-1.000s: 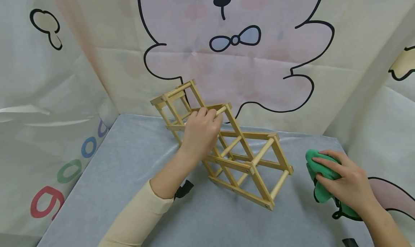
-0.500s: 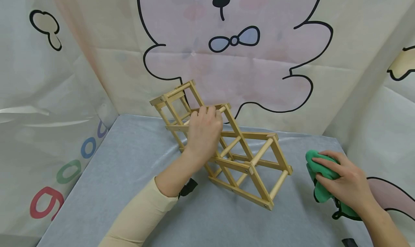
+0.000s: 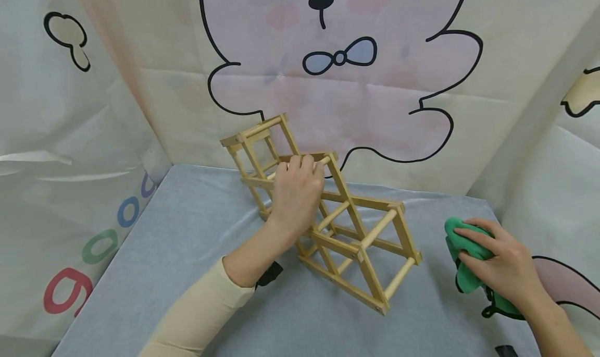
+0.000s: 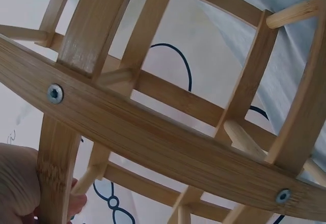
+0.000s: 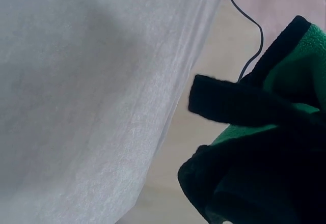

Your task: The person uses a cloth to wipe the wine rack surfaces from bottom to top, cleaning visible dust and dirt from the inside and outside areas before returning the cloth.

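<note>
Rack (image 3: 336,245) of pale wood, built from slats and round rods, stands over the middle of the grey-blue worktop (image 3: 112,294) in front of you, set aslant; whether all of its lower edge rests on the cloth cover, you cannot tell from here. Your left hand (image 3: 297,193) is on top of the rack, near its middle, with the fingers curled over an upper rod and gripping it; the left wrist view shows fingertips beyond a slat. Your right hand (image 3: 508,263) is to the right of the rack, well apart from it, fingers bent around a green cloth (image 3: 467,278) with dark edging and pinching it in a bunch. Behind the rack hangs the printed backdrop (image 3: 384,101). The step in hand looks like steadying the rack with your left while the cloth waits in your right, probably for wiping. The next move, as I judge it, calls for a firm left grip so the frame does not rock, and for the cloth to come leftward to the rack's nearest rods without snagging between the slats
</note>
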`<state>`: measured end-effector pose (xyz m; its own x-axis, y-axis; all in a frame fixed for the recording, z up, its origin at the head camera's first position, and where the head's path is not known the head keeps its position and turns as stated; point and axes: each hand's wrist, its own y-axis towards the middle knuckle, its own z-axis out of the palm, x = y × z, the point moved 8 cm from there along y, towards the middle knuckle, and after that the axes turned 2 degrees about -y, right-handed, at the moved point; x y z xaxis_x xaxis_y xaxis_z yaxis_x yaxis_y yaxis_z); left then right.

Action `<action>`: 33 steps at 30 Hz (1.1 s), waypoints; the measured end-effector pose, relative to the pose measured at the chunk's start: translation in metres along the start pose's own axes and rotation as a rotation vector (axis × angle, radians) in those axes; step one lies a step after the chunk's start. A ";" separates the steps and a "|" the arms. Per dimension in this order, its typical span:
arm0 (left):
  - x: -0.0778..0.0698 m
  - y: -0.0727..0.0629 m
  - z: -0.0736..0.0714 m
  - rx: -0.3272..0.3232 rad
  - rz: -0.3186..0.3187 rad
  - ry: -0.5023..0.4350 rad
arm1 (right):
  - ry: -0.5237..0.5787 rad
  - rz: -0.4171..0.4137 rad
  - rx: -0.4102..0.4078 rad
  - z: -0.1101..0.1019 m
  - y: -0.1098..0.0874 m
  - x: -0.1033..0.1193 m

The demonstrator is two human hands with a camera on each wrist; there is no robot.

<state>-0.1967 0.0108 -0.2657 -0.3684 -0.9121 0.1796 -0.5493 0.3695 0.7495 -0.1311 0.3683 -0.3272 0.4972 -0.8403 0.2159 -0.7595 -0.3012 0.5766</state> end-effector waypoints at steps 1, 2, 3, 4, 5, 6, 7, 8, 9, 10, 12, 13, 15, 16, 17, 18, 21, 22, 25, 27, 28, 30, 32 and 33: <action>0.000 -0.001 -0.002 -0.003 0.010 -0.015 | -0.002 -0.002 -0.002 0.000 0.000 0.000; 0.001 -0.002 -0.003 -0.004 0.021 -0.028 | 0.000 -0.004 -0.005 0.000 0.000 -0.001; 0.002 -0.004 -0.005 -0.003 0.034 -0.041 | 0.000 -0.004 -0.006 -0.001 0.000 -0.001; 0.002 -0.005 -0.007 -0.004 0.047 -0.051 | 0.001 -0.005 -0.007 -0.001 0.000 -0.002; 0.003 -0.007 -0.009 -0.004 0.061 -0.057 | 0.000 -0.004 -0.009 -0.001 0.000 -0.002; 0.003 -0.008 -0.011 -0.004 0.075 -0.068 | 0.001 -0.005 -0.012 -0.002 0.000 -0.003; 0.004 -0.010 -0.012 -0.006 0.091 -0.077 | 0.000 -0.004 -0.012 -0.002 0.000 -0.003; 0.004 -0.011 -0.014 -0.010 0.107 -0.081 | 0.000 0.000 -0.012 -0.003 0.000 -0.004; 0.003 -0.012 -0.015 -0.017 0.124 -0.085 | -0.003 0.003 -0.011 -0.003 0.000 -0.004; 0.003 -0.014 -0.016 -0.028 0.141 -0.090 | -0.003 0.006 -0.011 -0.003 -0.001 -0.004; 0.002 -0.016 -0.019 -0.057 0.174 -0.098 | -0.001 0.012 -0.010 -0.004 -0.002 -0.005; 0.002 -0.016 -0.020 -0.076 0.190 -0.099 | -0.002 0.016 -0.008 -0.004 -0.003 -0.006; 0.002 -0.017 -0.021 -0.108 0.227 -0.110 | 0.002 0.019 -0.009 -0.005 -0.004 -0.007; 0.002 -0.017 -0.022 -0.121 0.245 -0.118 | 0.004 0.021 -0.009 -0.005 -0.004 -0.007; 0.003 -0.017 -0.022 -0.133 0.264 -0.128 | 0.004 0.019 -0.011 -0.005 -0.005 -0.008; 0.003 -0.018 -0.021 -0.140 0.283 -0.146 | 0.004 0.020 -0.010 -0.005 -0.005 -0.008; 0.005 -0.019 -0.021 -0.160 0.341 -0.187 | 0.003 0.024 -0.009 -0.005 -0.006 -0.009; 0.005 -0.020 -0.021 -0.166 0.357 -0.203 | 0.002 0.025 -0.008 -0.005 -0.007 -0.009; 0.006 -0.020 -0.020 -0.184 0.397 -0.267 | -0.001 0.030 -0.008 -0.005 -0.009 -0.009; 0.007 -0.020 -0.019 -0.196 0.419 -0.319 | -0.002 0.028 -0.015 -0.006 -0.011 -0.009; 0.007 -0.019 -0.019 -0.203 0.429 -0.345 | -0.002 0.030 -0.018 -0.007 -0.012 -0.009; 0.007 -0.019 -0.019 -0.220 0.451 -0.381 | 0.002 0.030 -0.025 -0.007 -0.014 -0.009; 0.007 -0.019 -0.019 -0.234 0.475 -0.399 | 0.008 0.035 -0.032 -0.007 -0.015 -0.010; 0.007 -0.018 -0.019 -0.243 0.488 -0.405 | 0.011 0.040 -0.033 -0.007 -0.015 -0.010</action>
<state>-0.1748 -0.0056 -0.2662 -0.8095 -0.4947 0.3163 -0.0818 0.6284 0.7736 -0.1213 0.3846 -0.3325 0.4713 -0.8464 0.2482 -0.7647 -0.2520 0.5930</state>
